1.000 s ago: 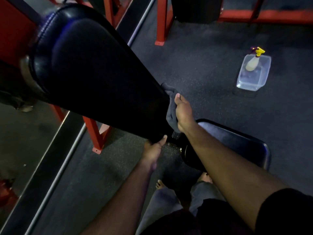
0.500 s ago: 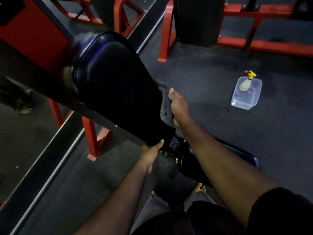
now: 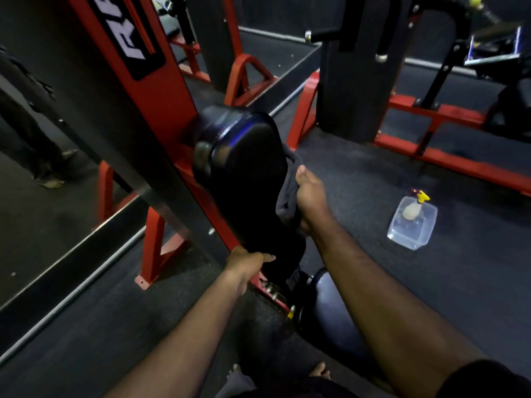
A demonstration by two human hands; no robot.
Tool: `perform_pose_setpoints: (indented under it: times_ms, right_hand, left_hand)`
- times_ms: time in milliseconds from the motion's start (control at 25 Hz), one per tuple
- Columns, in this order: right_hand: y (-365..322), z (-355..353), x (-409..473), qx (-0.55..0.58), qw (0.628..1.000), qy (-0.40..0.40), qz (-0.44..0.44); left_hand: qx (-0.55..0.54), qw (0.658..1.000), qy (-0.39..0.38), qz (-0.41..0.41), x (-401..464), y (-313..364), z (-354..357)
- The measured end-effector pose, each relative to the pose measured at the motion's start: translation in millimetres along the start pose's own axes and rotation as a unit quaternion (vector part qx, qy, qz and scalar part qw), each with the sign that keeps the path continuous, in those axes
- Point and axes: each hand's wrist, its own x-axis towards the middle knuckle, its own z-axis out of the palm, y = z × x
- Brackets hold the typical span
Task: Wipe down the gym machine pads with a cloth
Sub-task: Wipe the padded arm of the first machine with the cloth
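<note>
A long black back pad (image 3: 244,173) slants up along the red machine frame (image 3: 161,90). My right hand (image 3: 311,196) presses a dark grey cloth (image 3: 288,196) against the pad's right edge, about halfway up. My left hand (image 3: 247,261) grips the pad's narrow lower end from the left side. Below it the black seat pad (image 3: 330,308) shows between my forearms.
A clear plastic tub (image 3: 413,225) holding a spray bottle (image 3: 413,206) with a yellow trigger stands on the dark rubber floor to the right. Another red-framed machine (image 3: 425,122) stands behind. A mirror wall (image 3: 37,168) runs along the left. My bare feet show at the bottom.
The view has lifted and pulled back, showing more of the frame. My right hand with the cloth has slid up the pad's right edge. My left hand keeps its hold on the lower end.
</note>
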Motion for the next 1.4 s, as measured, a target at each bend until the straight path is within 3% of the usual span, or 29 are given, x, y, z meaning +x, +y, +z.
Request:
perform_pose_setpoints:
  times_ms: [120, 280, 560, 760, 840, 960, 1120, 1240, 1360, 1400]
  right_hand:
    - [-35.4, 12.3, -1.8, -0.013, 0.999, -0.003, -0.052]
    - [-53.9, 29.5, 2.5, -0.196, 0.977, 0.035, -0.077]
    - [-71.8, 55.5, -5.2, -0.092, 0.989, 0.052, -0.100]
    - [-84.2, 64.3, -20.9, -0.143, 0.973, 0.037, -0.174]
    - [-84.5, 70.4, -29.2, -0.222, 0.933, 0.045, -0.280]
    - [-89.8, 78.6, -35.2, -0.375, 0.820, 0.038, -0.431]
    - [-109.2, 92.1, -39.3, -0.424, 0.830, 0.068, -0.356]
    - [-99.8, 93.3, -50.6, -0.485, 0.737, 0.004, -0.470]
    - [-95.1, 99.2, -53.2, -0.424, 0.799, 0.036, -0.424]
    - [-93.3, 99.5, -54.8, -0.423, 0.787, 0.045, -0.446]
  left_hand:
    - [0.032, 0.999, 0.001, 0.024, -11.8, 24.1, -21.9]
    - [0.074, 0.996, -0.023, 0.045, -31.3, 49.4, -47.5]
    - [0.105, 0.989, -0.036, 0.098, -40.5, 52.7, -61.0]
    - [0.122, 0.985, -0.042, 0.115, -34.0, 51.3, -62.7]
    - [0.128, 0.983, -0.047, 0.121, -33.7, 49.5, -62.6]
    - [0.132, 0.980, -0.026, 0.149, -32.8, 44.3, -64.5]
    - [0.120, 0.979, -0.045, 0.159, -34.9, 36.1, -69.9]
    - [0.132, 0.976, -0.046, 0.165, -25.9, 32.8, -73.0]
    - [0.123, 0.974, -0.025, 0.186, -12.5, 30.8, -68.2]
    - [0.118, 0.975, -0.021, 0.187, -7.5, 28.8, -65.3]
